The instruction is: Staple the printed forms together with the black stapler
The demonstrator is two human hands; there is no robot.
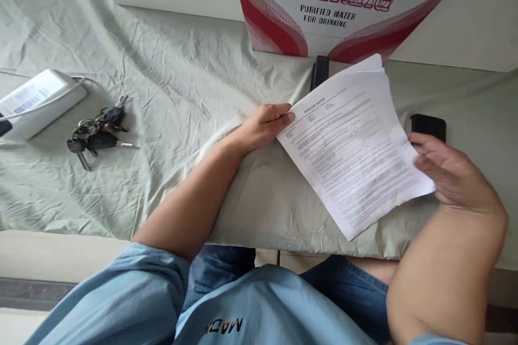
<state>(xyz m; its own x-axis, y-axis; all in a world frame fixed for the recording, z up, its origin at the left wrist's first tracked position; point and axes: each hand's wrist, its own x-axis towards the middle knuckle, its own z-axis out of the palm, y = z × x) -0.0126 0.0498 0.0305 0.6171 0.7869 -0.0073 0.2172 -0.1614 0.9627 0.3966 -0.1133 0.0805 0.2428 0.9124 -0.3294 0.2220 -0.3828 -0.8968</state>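
A stack of printed papers, headed "OVERLEAF NOTES", is tilted above the cloth-covered table. My left hand pinches its upper left edge between thumb and fingers. At the right edge is my right hand, slightly blurred, with loosely bent fingers somewhat apart and touching the sheets' side. Its thumb cannot be made out. Several sheet edges show unevenly at the top. A dark, narrow object is partly hidden behind the papers. Just beyond my right fingers lies a small black case-like object.
A large Wahaha water carton stands at the back against the wall. On the left, a bunch of keys lies on the wrinkled cloth, near a white device with a cable. The table's front edge is close to my lap.
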